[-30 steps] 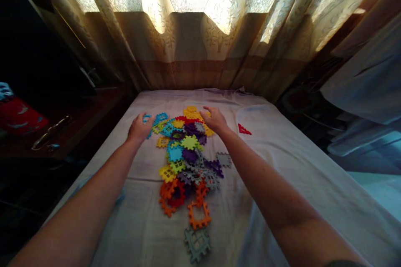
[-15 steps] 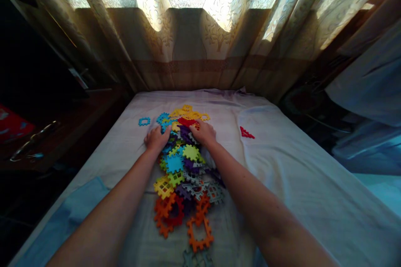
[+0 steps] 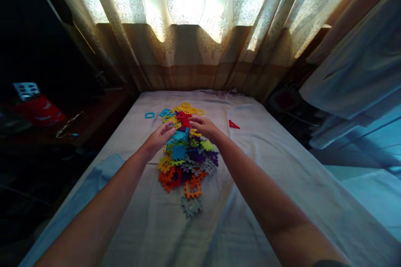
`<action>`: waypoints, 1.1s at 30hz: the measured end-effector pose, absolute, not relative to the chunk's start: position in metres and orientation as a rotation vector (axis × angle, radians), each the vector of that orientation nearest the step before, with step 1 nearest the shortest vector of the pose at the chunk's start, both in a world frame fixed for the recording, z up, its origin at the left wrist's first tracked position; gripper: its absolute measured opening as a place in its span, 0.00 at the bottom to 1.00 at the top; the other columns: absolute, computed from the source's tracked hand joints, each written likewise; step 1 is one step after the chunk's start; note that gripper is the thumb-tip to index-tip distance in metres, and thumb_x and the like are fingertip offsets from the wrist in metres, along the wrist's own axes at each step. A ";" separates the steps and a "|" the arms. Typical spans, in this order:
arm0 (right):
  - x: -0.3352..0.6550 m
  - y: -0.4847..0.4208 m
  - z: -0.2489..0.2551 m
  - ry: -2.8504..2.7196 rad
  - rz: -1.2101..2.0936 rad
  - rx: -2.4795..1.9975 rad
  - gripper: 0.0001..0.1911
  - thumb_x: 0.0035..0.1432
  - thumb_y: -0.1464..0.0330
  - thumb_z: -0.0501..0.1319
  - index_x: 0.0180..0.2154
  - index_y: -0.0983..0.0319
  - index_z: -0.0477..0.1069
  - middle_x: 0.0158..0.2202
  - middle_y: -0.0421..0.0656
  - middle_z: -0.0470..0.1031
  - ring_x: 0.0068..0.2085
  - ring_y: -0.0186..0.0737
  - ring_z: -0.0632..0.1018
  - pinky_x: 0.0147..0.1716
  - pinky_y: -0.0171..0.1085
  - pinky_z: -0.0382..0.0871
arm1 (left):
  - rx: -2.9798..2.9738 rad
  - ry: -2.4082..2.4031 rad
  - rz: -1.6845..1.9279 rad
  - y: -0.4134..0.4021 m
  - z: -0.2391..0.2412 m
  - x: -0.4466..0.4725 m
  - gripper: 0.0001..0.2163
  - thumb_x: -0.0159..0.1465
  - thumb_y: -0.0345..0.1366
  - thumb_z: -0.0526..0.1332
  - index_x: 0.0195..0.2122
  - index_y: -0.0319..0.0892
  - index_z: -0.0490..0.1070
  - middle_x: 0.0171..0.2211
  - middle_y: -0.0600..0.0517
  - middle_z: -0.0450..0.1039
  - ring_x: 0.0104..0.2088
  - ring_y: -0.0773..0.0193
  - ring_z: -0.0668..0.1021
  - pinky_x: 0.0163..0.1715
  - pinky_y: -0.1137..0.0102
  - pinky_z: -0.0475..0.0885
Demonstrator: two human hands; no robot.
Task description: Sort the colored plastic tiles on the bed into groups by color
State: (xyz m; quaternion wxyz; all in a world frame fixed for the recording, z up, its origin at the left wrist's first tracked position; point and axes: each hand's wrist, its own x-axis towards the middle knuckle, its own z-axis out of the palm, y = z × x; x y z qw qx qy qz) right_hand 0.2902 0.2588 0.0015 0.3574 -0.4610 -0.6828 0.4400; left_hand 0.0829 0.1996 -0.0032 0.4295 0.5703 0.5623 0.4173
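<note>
A long heap of plastic interlocking pieces point(image 3: 178, 152) in several colours lies on the sheet, with yellow and red ones at the far end and orange ones nearer me. My left hand point(image 3: 158, 137) hovers at the heap's left side, fingers apart and holding nothing. Over the right side is my right hand point(image 3: 205, 127), its fingers stretched toward the red pieces point(image 3: 184, 118); nothing shows in its grasp. A grey piece point(image 3: 191, 205) lies at the near end of the heap.
A blue frame piece point(image 3: 149, 115) lies apart at the far left, a red triangular piece point(image 3: 233, 124) at the right. Light blue cloth point(image 3: 109, 166) covers the left edge of the bed sheet point(image 3: 266, 154). A patterned curtain point(image 3: 188, 54) hangs behind; clothes point(image 3: 354, 62) hang at right.
Both hands have come up off the heap and opened. Pieces in the middle have shifted, with a blue one now between the hands. The camera view has moved too.
</note>
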 end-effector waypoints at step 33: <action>0.286 0.205 -0.082 -1.779 0.371 -1.754 0.27 0.66 0.58 0.52 0.61 0.64 0.65 0.60 0.57 0.68 0.62 0.55 0.67 0.62 0.55 0.56 | 2.108 2.279 0.590 0.131 -0.078 0.107 0.38 0.59 0.52 0.62 0.67 0.39 0.56 0.69 0.33 0.51 0.68 0.43 0.56 0.64 0.48 0.54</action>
